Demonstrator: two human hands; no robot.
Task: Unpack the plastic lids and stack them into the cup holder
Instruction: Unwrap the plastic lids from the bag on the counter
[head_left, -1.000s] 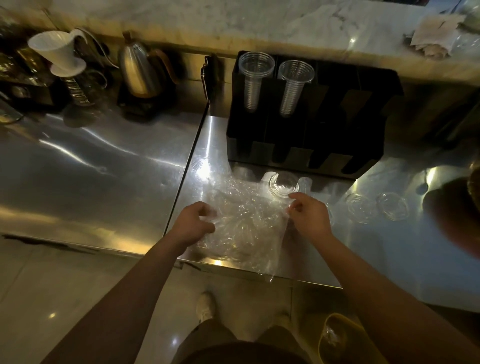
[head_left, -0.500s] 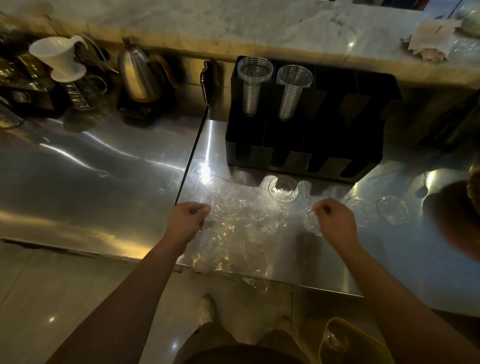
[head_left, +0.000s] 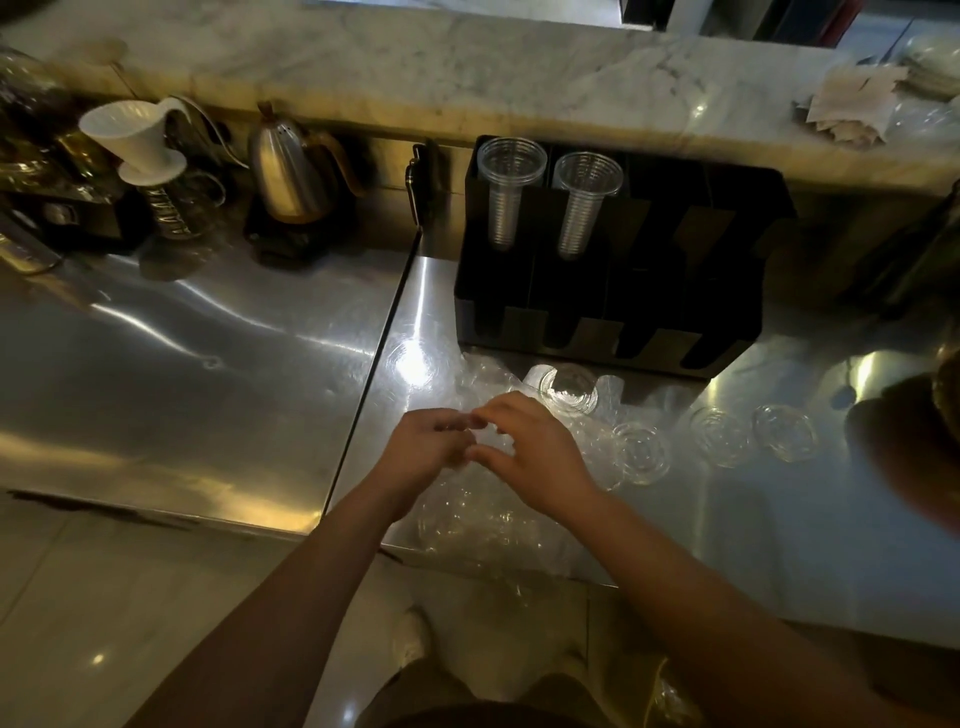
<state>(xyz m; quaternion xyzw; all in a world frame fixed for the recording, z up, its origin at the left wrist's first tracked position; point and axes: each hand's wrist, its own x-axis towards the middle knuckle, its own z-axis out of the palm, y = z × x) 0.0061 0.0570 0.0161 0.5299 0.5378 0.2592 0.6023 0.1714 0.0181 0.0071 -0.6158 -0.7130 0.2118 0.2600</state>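
Clear plastic wrap (head_left: 483, 525) at lower centre is now pinched where the left hand (head_left: 423, 452) and right hand (head_left: 530, 452), apart a moment ago, were brought together; opening seems begun. Loose lids (head_left: 641, 449) lie right. Upper centre, the cup holder (head_left: 613, 260) holds two cup stacks (head_left: 506, 202); the other slots look empty.

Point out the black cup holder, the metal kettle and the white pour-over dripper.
black cup holder (head_left: 727, 291): head view, on its dark front wall, right of the cup stacks.
metal kettle (head_left: 283, 171): head view, on its shiny steel body.
white pour-over dripper (head_left: 132, 132): head view, on its cone's outer wall.
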